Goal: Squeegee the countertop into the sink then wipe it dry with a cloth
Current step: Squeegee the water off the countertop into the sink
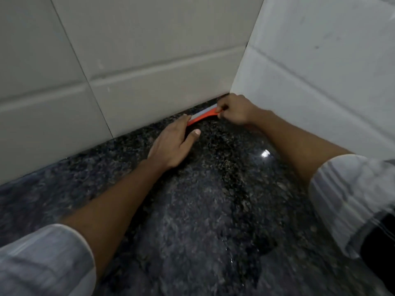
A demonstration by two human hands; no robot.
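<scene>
Orange, pale-edged squeegee [203, 116] between both hands, against wall base.

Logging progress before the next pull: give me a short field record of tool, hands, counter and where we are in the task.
tool: orange squeegee, at the back wall in the corner
left hand: on its left end
right hand: gripping its right end
countertop: dark granite, glossy
sink: not in view
cloth: not in view
stage: squeegeeing

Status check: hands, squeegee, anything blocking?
Both hands on squeegee: left hand at one end, right hand gripping other. Blade on countertop at wall corner. Nothing blocking.
</scene>
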